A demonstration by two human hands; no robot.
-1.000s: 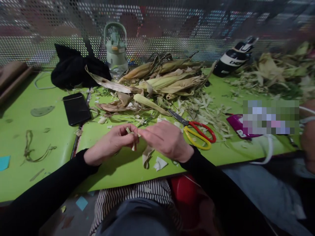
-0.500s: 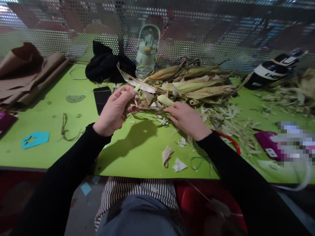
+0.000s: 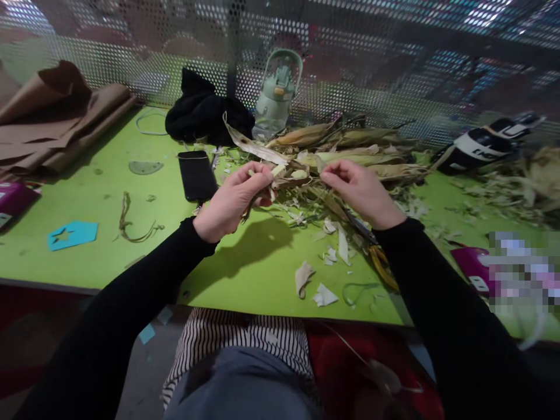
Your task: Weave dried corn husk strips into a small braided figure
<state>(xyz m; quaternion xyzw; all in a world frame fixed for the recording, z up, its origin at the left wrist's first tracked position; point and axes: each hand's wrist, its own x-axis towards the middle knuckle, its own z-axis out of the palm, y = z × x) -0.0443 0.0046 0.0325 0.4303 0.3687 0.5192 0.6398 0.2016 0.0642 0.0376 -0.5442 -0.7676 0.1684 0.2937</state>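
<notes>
The left hand [image 3: 236,201] is grasping a small pale corn-husk piece [image 3: 278,170] above the middle of the surface [image 3: 245,286], while the right hand [image 3: 365,192] is holding thumb and finger close together before the dried corn husks [image 3: 350,139] along the far edge; whether it is gripping a strip, I cannot tell. Trimmed scraps [image 3: 326,296] are lying toward the near edge beside partly hidden scissors [image 3: 381,268], suggesting some cutting is done, yet plenty of whole husks are seemingly waiting unworked.

Nothing is legible, even on the black bottle [image 3: 480,147].
</notes>
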